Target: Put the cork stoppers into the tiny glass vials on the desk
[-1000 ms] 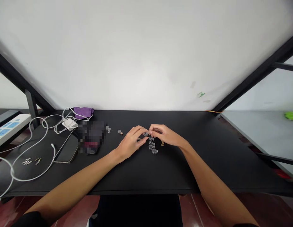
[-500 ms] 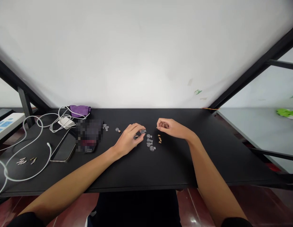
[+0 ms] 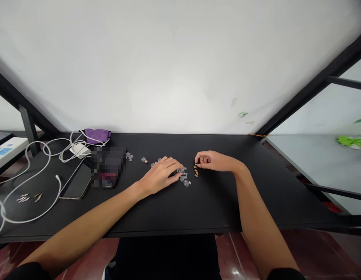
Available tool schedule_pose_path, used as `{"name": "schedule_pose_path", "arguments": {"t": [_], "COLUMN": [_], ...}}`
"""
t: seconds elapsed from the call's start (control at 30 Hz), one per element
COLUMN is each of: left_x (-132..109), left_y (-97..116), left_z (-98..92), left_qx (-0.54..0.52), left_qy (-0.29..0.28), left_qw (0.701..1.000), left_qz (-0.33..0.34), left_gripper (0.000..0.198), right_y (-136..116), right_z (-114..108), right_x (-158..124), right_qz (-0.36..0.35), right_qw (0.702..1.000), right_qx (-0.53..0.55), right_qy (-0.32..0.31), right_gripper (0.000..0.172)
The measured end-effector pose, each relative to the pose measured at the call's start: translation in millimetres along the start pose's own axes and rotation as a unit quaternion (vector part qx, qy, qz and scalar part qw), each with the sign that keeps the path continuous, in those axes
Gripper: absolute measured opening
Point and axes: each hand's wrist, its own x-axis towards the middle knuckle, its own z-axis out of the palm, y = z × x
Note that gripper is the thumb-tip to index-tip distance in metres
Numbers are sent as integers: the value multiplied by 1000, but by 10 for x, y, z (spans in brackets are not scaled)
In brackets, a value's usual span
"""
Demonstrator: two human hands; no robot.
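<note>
- Across the black table I see the left hand spread low, fingertips at small clear bottles; whether it grasps one, I cannot tell
- Right hand curled at loose tan stoppers; I cannot tell if it pinches one
- Bottles between the hands: glassy, rounded, apparently unstoppered, so left to do, I judge
- One stoppered bottle beyond the left hand seems done
</note>
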Motion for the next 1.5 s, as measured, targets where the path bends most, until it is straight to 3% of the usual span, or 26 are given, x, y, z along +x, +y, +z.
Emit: {"name": "schedule_pose_path", "arguments": {"t": [0.47, 0.63, 0.7, 0.9, 1.17, 1.5], "left_x": [9, 0, -1, -2, 11, 18], "left_y": [-7, -5, -9, -47, -59, -22], "left_z": [2, 0, 0, 16, 8, 2], "left_qx": [-5, -3, -1, 22, 47, 28], "left_qy": [-1, -13, -16, 2, -9, -7], "left_qw": [1000, 1000, 1000, 1000, 998, 999], "left_qz": [8, 21, 23, 15, -32, -44], "left_gripper": [14, 14, 14, 16, 14, 15], "right_y": [-5, -70, -132, -288, -205, -200], "right_z": [-17, 41, 87, 202, 245, 260], "right_x": [4, 40, 67, 109, 180, 188], "right_qz": [-3, -29, -40, -55, -46, -56], "right_qw": [1000, 989, 984, 991, 988, 986], "right_qx": [2, 16, 28, 24, -17, -19], "right_qy": [-5, 142, 174, 118, 146, 154], "right_gripper": [27, 28, 31, 32, 17, 17]}}
